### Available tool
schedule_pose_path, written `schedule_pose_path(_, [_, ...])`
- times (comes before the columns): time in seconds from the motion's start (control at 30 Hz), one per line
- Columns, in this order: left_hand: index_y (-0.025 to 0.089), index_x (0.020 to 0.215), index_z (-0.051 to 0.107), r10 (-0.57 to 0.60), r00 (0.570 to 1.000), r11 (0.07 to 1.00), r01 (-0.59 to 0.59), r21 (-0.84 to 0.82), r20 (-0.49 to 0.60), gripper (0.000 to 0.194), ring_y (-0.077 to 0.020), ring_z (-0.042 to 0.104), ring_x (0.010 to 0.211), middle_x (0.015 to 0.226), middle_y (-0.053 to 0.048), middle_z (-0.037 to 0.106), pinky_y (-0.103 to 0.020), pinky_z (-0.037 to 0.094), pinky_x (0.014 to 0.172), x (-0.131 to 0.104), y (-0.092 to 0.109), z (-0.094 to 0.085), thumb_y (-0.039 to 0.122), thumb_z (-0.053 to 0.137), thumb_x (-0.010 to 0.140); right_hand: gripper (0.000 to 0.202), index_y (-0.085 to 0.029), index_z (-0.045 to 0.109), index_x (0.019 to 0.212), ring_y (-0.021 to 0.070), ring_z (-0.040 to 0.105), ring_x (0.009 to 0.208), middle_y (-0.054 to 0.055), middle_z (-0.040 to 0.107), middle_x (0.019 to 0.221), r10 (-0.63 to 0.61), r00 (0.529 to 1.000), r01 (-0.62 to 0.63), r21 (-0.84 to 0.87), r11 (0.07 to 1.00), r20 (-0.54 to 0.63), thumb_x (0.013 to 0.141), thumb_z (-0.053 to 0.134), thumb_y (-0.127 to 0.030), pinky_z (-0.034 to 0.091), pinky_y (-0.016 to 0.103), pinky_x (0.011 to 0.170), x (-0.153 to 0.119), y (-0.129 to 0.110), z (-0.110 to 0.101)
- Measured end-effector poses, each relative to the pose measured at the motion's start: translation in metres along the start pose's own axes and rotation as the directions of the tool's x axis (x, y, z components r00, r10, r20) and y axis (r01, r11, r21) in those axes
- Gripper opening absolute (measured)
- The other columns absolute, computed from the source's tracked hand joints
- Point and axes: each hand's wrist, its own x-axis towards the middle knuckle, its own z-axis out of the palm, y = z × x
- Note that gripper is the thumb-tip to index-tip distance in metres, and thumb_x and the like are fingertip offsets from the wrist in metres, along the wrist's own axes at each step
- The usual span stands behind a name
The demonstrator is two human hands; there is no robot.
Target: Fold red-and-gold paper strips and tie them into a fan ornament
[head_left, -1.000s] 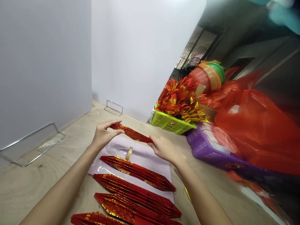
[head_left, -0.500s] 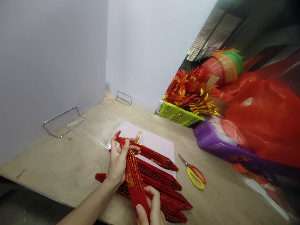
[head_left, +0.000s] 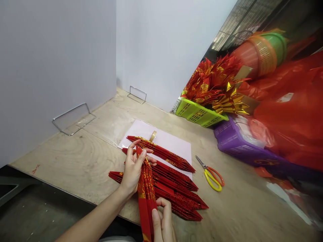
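Observation:
A stack of pleated red paper (head_left: 146,188) with gold print is held up over the table's near edge. My left hand (head_left: 133,168) grips its upper end, thumb in front and fingers behind. Lower down, my right hand (head_left: 164,220) pinches the right edge of the same stack between thumb and fingers. Several similar folded red paper bundles with pointed ends (head_left: 176,179) lie beyond and to the right of my hands. The farthest bundle (head_left: 164,154) rests partly on a pale sheet (head_left: 174,139), beside a small tape roll (head_left: 152,136).
Scissors (head_left: 210,174) with yellow and orange handles lie right of the bundles. A green basket (head_left: 200,112) of red and gold folded paper and a purple basket (head_left: 237,144) stand at the right. Wire stands (head_left: 74,119) sit against the pale wall panels (head_left: 58,57).
The view has shifted, so the table and bundles sit a little higher in the picture. My right hand has moved slightly along the stack's edge. Both hands keep hold of it.

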Motion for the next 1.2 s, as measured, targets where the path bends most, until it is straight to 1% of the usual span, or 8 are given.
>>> schedule_pose_path(0.1, [0.027,0.124,0.039,-0.007,1.000,1.000,0.007,-0.003,-0.006,0.051,-0.0125,0.069,0.065,0.093,0.000,0.068,-0.026,0.058,0.062,0.000,0.000,0.002,0.035,0.068,0.083,0.038,-0.025,0.050,0.103,0.0195,0.068,0.066,0.004,0.069,0.081,-0.030,0.996,0.038,-0.094,0.995,0.089,0.095,0.033,-0.058,0.052,0.026,0.059,0.006,0.008,-0.008])
schedule_pose_path(0.2, [0.027,0.124,0.038,-0.006,1.000,1.000,0.006,0.007,-0.006,0.051,-0.0127,0.069,0.065,0.091,0.000,0.067,-0.026,0.057,0.061,0.001,0.001,0.004,0.035,0.067,0.083,0.037,-0.025,0.050,0.105,0.0191,0.069,0.078,0.007,0.070,0.092,-0.046,0.992,0.063,-0.137,0.989,0.120,0.097,0.030,-0.055,0.053,0.025,0.067,0.010,0.011,-0.012])
schedule_pose_path(0.37, [0.027,0.123,0.038,0.015,1.000,1.000,-0.015,0.026,0.014,0.047,-0.0123,0.068,0.064,0.088,0.002,0.067,-0.026,0.057,0.061,0.002,0.001,0.005,0.036,0.064,0.085,0.035,-0.025,0.050,0.107,0.0192,0.069,0.085,0.007,0.070,0.098,-0.091,0.990,0.108,-0.151,0.983,0.110,0.098,0.031,-0.052,0.052,0.025,0.071,0.012,0.011,-0.011])
schedule_pose_path(0.57, [0.028,0.120,0.039,0.007,1.000,1.000,-0.007,0.008,0.007,0.043,-0.0124,0.068,0.064,0.085,0.003,0.066,-0.026,0.057,0.061,0.001,0.000,0.004,0.036,0.064,0.086,0.036,-0.026,0.052,0.109,0.0196,0.070,0.089,0.008,0.070,0.105,-0.094,0.993,0.104,-0.154,0.983,0.067,0.098,0.032,-0.053,0.053,0.025,0.073,0.011,0.019,-0.009])
schedule_pose_path(0.77, [0.028,0.118,0.040,0.019,1.000,1.000,-0.019,0.018,0.011,0.039,-0.0124,0.067,0.062,0.085,0.003,0.066,-0.027,0.057,0.062,0.002,-0.004,0.003,0.038,0.062,0.087,0.034,-0.026,0.053,0.112,0.0202,0.069,0.094,0.008,0.069,0.106,-0.140,0.988,0.149,-0.179,0.972,0.064,0.098,0.032,-0.050,0.053,0.026,0.076,0.012,0.017,-0.010])
schedule_pose_path(0.9, [0.028,0.118,0.039,0.020,1.000,1.000,-0.020,0.018,0.005,0.040,-0.0126,0.067,0.062,0.083,0.003,0.066,-0.027,0.056,0.061,0.002,-0.004,0.003,0.038,0.062,0.087,0.034,-0.026,0.053,0.111,0.0198,0.069,0.091,0.008,0.069,0.104,-0.150,0.987,0.159,-0.178,0.971,0.063,0.099,0.031,-0.049,0.053,0.025,0.074,0.014,0.017,-0.009])
schedule_pose_path(1.07, [0.029,0.116,0.040,0.004,1.000,1.000,-0.004,-0.009,0.019,0.038,-0.0119,0.066,0.061,0.083,0.005,0.065,-0.026,0.056,0.059,0.000,-0.003,0.004,0.037,0.063,0.086,0.039,-0.026,0.053,0.106,0.0190,0.069,0.089,0.007,0.069,0.102,-0.137,0.990,0.143,-0.193,0.971,0.044,0.098,0.027,-0.054,0.052,0.025,0.074,0.016,0.009,-0.008])
schedule_pose_path(1.2, [0.028,0.115,0.041,-0.005,1.000,1.000,0.005,-0.009,0.011,0.039,-0.0117,0.065,0.061,0.080,0.005,0.064,-0.025,0.056,0.058,-0.002,-0.001,0.005,0.037,0.064,0.085,0.045,-0.026,0.052,0.099,0.0194,0.068,0.079,0.006,0.068,0.090,-0.149,0.988,0.156,-0.224,0.962,0.049,0.096,0.024,-0.061,0.051,0.026,0.069,0.018,-0.007,-0.008])
